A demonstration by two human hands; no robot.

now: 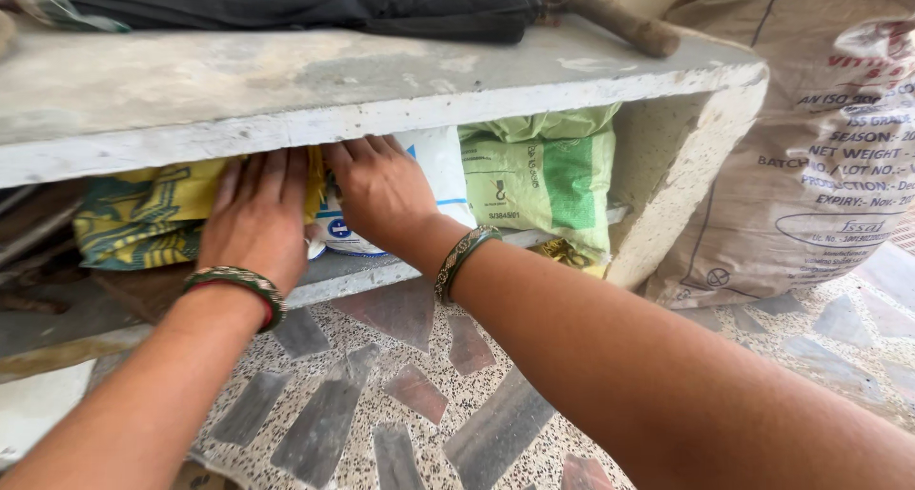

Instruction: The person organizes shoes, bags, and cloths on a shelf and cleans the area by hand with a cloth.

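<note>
My left hand [255, 218] lies flat against a yellow and green printed sack [143, 214] tucked under a concrete shelf [286, 99]. My right hand [381, 190] presses on a white sack with blue print [440, 180] beside it, fingers reaching up under the slab's edge. Both wrists wear bangles. Right of the white sack stands a green sack [548, 180] in the same niche. Whether either hand grips anything is unclear, as the fingertips are partly hidden.
A dark folded cloth [305, 4] and a wooden handle [620, 23] lie on top of the slab. A large tan woven sack [820, 156] leans at the right. The floor [400, 404] is speckled terrazzo with stone chips.
</note>
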